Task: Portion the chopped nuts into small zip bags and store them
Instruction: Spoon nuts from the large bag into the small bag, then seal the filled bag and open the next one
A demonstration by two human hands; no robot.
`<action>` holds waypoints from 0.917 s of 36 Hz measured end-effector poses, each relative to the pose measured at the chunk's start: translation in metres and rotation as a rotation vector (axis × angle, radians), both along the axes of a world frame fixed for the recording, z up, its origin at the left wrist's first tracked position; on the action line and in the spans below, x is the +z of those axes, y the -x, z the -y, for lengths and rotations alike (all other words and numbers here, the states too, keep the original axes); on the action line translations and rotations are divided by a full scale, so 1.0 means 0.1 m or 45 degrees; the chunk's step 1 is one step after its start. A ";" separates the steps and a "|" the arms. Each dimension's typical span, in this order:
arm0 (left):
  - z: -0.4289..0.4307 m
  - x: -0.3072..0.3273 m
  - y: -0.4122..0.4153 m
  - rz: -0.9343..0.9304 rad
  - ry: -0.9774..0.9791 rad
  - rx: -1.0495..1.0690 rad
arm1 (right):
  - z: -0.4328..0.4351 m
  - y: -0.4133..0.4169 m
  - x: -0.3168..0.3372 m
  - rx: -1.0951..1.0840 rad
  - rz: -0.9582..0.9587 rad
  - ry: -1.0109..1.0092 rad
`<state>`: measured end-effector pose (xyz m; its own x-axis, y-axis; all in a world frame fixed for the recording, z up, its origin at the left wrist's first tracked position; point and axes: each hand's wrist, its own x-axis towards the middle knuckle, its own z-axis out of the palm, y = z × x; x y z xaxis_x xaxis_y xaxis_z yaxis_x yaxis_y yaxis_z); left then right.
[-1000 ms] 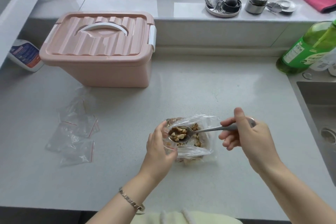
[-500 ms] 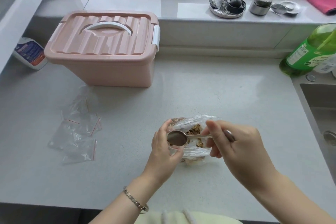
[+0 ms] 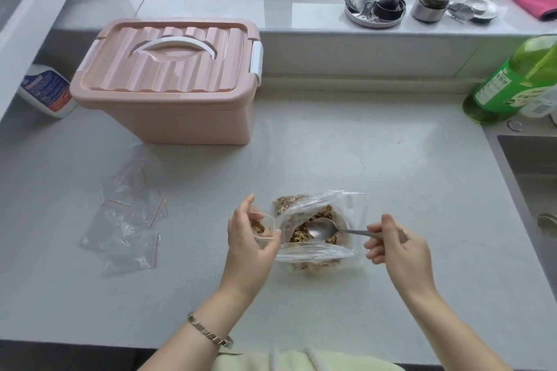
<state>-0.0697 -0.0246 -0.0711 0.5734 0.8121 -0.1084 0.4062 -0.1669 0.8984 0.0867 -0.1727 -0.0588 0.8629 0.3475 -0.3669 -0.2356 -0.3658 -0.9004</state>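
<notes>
The step in hand was judged to be portioning, at the point of reloading. The left hand [image 3: 247, 238] gripped a small zip bag [image 3: 263, 227], thumb and fingers curled round its mouth so that the opening stood wide and faced up; a few pale nut pieces lay inside it. The right hand [image 3: 398, 253] pinched the thin handle of a metal spoon [image 3: 324, 229], fingers curled beneath. The spoon's bowl, smooth, oval and apparently empty, lay between the two hands among the chopped nuts [image 3: 298, 235], which sat in a large bag [image 3: 346, 208] touching the left hand's fingertips. The nuts were brown, coarse and irregular; the large bag was a clear, crinkled film, slack and rolled back at the rim. The next move was judged to call for a shallow scoop, a level carry toward the left hand, and a tip over the small bag's mouth, which was narrow and soft-walled, so spillage was a risk. Well out beyond the back of the left hand lay several empty zip bags [image 3: 129, 238], flat, transparent, each with a red seal line. Ahead of that hand stood a pink ribbed plastic storage box [image 3: 168, 93], lid latched, on the speckled grey countertop [image 3: 391, 175].
</notes>
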 end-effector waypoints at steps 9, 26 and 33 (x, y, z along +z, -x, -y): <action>-0.04 -0.03 0.05 -0.047 -0.005 0.031 | 0.30 0.06 -0.49 0.018 -0.283 0.294; -0.10 0.24 -0.15 0.141 0.264 0.019 | -0.89 0.55 0.17 0.892 0.377 -0.078; -0.39 0.26 -0.10 0.058 0.299 -0.053 | -1.23 0.45 0.05 0.866 0.112 -0.071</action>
